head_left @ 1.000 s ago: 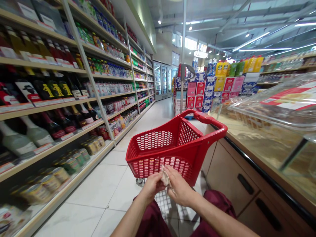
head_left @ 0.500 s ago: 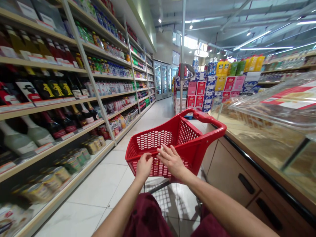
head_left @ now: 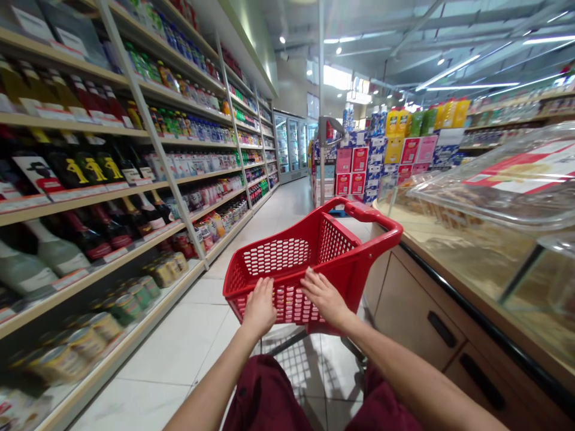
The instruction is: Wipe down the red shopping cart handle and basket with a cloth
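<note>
A red plastic shopping cart with perforated sides stands crosswise in front of me, its handle toward the right. My left hand is at the near side of the basket, fingers stretched out and lying at the rim. To its right, my right hand has its fingers extended over the same near side, fingertips around rim height. Whether either palm presses on the basket wall I cannot tell. No item shows in either hand. The visible inside of the basket holds no goods.
Shelves of bottles and cans line the left side. A wooden counter with drawers runs close on the right, bearing clear plastic food boxes. Stacked drink cartons and a metal pole stand ahead; tiled floor lies below.
My left hand's curled fingers have straightened onto the cart's near rim. My right hand has moved slightly right along that side, away from the left. The view has shifted a little.
</note>
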Demonstrator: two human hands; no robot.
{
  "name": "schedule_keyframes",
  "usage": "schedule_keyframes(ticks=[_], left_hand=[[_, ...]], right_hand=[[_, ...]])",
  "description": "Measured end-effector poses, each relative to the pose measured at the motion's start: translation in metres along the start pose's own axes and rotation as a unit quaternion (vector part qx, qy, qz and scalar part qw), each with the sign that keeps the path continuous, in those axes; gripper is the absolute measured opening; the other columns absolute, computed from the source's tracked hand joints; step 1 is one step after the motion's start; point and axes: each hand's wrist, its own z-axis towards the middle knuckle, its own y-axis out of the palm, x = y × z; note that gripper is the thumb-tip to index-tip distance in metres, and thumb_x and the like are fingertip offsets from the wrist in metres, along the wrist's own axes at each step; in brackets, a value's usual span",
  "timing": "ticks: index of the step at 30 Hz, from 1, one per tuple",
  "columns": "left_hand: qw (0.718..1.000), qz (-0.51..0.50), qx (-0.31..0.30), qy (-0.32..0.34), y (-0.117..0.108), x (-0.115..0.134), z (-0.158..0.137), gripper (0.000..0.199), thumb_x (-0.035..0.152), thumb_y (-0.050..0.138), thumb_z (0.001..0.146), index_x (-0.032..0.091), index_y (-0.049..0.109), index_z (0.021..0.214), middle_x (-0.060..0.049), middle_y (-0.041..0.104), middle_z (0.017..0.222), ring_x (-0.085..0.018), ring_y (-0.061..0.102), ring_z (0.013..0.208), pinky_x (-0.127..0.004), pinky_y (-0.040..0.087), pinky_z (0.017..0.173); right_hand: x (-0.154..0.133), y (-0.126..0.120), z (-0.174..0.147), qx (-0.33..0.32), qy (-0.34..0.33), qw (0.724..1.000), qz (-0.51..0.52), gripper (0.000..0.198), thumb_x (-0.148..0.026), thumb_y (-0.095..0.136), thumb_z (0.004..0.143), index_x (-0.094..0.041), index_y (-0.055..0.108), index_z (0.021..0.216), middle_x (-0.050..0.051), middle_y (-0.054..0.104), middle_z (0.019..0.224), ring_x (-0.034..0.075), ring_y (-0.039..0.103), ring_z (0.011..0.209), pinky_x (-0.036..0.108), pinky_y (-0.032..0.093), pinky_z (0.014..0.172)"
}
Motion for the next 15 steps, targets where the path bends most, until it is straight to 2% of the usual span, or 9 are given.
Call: schedule_keyframes(ticks=[3,7,9,15], left_hand=[[1.000,0.026,-0.005,-0.004,-0.005,0.005,0.001,0.066,0.008,0.037,0.064,0.009,0.030,0.129,-0.011,0.032,0.137,-0.022,0.022,0.128,-0.041,0.023,0.103],[0.998,0.032,0.030,0.034,0.000,0.025,0.005,0.064,0.011,0.036,0.067,0.011,0.028,0.130,-0.009,0.029,0.139,-0.021,0.020,0.129,-0.045,0.016,0.105],[0.998,0.020,0.028,0.061,0.004,0.038,0.007,0.065,0.013,0.037,0.067,0.010,0.026,0.131,-0.008,0.024,0.141,-0.020,0.017,0.130,-0.043,0.016,0.105],[0.998,0.028,0.013,0.061,0.007,0.051,0.006,0.071,0.011,0.038,0.063,0.011,0.023,0.133,-0.008,0.023,0.142,-0.020,0.016,0.130,-0.044,0.019,0.104]], right_hand=[[0.002,0.003,-0.019,-0.024,-0.006,1.000,0.019,0.029,-0.017,0.046,0.082,-0.019,0.057,0.109,0.006,0.054,0.120,0.023,0.035,0.122,0.046,0.035,0.097],[0.007,-0.004,-0.017,0.046,0.060,0.997,-0.009,0.036,-0.014,0.041,0.084,-0.019,0.050,0.119,0.007,0.045,0.129,0.023,0.021,0.129,0.049,0.029,0.100],[0.010,-0.005,-0.013,0.064,0.081,0.994,-0.025,0.036,-0.012,0.039,0.085,-0.018,0.049,0.119,0.007,0.043,0.130,0.023,0.019,0.129,0.049,0.028,0.100],[0.018,0.001,-0.039,0.011,0.034,0.999,0.000,0.031,-0.012,0.042,0.083,-0.020,0.057,0.109,0.005,0.054,0.120,0.021,0.033,0.123,0.044,0.036,0.097]])
